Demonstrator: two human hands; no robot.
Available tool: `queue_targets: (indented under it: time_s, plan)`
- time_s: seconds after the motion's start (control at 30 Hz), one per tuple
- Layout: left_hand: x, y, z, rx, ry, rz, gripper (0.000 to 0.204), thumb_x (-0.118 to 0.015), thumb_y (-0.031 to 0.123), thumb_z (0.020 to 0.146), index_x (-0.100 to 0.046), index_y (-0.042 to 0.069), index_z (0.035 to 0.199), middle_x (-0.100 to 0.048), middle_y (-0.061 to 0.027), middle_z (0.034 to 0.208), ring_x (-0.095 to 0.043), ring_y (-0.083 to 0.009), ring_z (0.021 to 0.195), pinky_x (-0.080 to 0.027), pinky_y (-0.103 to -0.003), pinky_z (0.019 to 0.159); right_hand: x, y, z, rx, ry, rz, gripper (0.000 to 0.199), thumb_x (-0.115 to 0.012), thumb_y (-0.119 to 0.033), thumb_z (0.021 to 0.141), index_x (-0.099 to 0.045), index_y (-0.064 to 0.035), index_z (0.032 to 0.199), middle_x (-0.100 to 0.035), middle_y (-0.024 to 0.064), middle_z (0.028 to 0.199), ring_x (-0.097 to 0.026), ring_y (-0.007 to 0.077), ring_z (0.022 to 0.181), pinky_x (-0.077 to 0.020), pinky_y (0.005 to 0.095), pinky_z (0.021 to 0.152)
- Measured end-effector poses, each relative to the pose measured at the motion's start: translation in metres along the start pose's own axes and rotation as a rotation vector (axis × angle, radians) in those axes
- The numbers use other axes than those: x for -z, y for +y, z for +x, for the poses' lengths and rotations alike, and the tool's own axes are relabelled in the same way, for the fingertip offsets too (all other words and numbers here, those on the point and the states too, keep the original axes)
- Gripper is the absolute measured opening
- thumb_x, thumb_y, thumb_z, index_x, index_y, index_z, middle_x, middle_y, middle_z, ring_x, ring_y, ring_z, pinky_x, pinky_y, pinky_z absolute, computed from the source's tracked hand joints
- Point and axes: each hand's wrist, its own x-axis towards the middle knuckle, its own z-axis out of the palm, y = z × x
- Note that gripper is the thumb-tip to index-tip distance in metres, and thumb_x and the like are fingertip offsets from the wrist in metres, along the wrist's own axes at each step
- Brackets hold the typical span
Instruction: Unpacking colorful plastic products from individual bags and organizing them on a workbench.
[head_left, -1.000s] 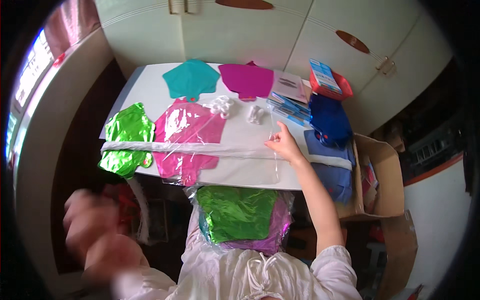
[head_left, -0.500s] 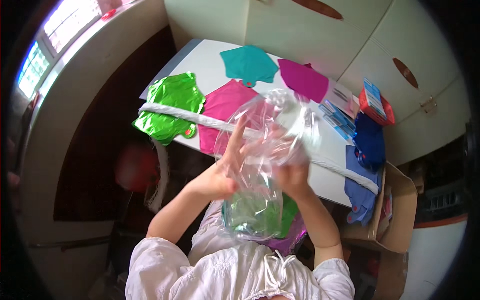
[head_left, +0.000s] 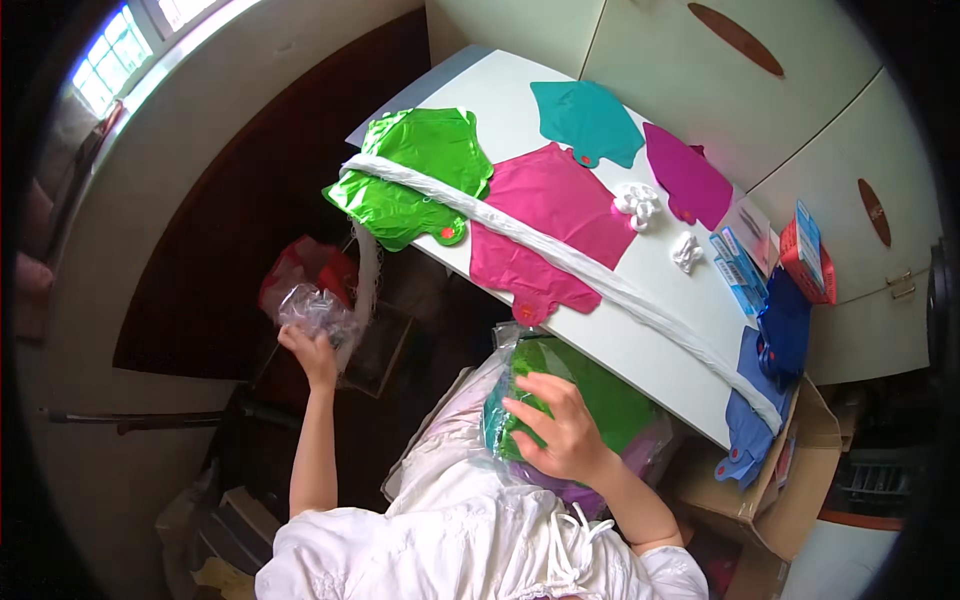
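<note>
Clear film [head_left: 318,306], left of frame, is clumped in left hand [head_left: 312,354], presumably for compactness; right hand [head_left: 562,430], lower centre, spreads wide.

A bright window [head_left: 110,62] stands left of pale cabinets [head_left: 695,95].

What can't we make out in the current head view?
All head view:
Left hand: fingertip grip on the crumpled clear plastic; too small.
Red item: bag or bin unclear; plastic covers its front.
Lap pile's lower layers: mostly under the green sheet and right hand.
Cardboard box: contents mostly behind its walls.
Pinkish shape, left edge: blurred.
</note>
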Motion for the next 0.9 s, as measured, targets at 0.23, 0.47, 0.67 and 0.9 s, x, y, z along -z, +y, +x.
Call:
queue_targets:
  time_s: [0.23,0.47,0.67,0.9]
  plan:
    - [-0.073,-0.116,-0.061,0.350,-0.517,0.124,0.052,-0.047,0.013,0.082,-0.030,-0.007,0.127,-0.026,-0.0284,0.132,-0.028,-0.0449,0.122,-0.024,-0.045,0.102,0.001,-0.010,-0.034,-0.211,-0.091,0.011,0.045,-0.067,-0.014,0.069,-0.057,-0.0021,0.111,-0.049,0.0136,0.115,-0.047,0.0304,0.108,-0.0400,0.0387,0.091]
    - [-0.123,-0.139,-0.087,0.483,-1.031,0.651,0.054,-0.046,0.030,0.087,-0.033,0.008,0.134,-0.024,-0.0178,0.141,-0.026,-0.0383,0.127,-0.027,-0.051,0.101,-0.001,-0.028,-0.071,-0.469,-0.123,-0.033,0.044,-0.068,-0.015,0.068,-0.059,-0.0024,0.109,-0.050,0.0137,0.114,-0.048,0.0316,0.106,-0.0409,0.0399,0.090]
    - [-0.157,-0.159,-0.111,0.487,-1.199,0.815,0.054,-0.056,0.035,0.082,-0.042,0.012,0.129,-0.029,-0.0133,0.139,-0.030,-0.0364,0.125,-0.033,-0.057,0.096,-0.010,-0.028,-0.078,-0.599,-0.107,-0.030,0.042,-0.068,-0.013,0.068,-0.060,-0.0026,0.107,-0.051,0.0138,0.112,-0.049,0.0316,0.105,-0.0408,0.0400,0.090]
    - [-0.168,-0.183,-0.124,0.295,-1.268,0.687,0.033,-0.059,0.025,0.079,-0.057,0.008,0.108,-0.061,-0.0186,0.098,-0.058,-0.0343,0.095,-0.048,-0.046,0.078,-0.011,-0.021,-0.076,-0.663,-0.074,-0.027,0.041,-0.068,-0.009,0.067,-0.060,-0.0032,0.107,-0.052,0.0131,0.112,-0.050,0.0314,0.104,-0.0421,0.0398,0.089]
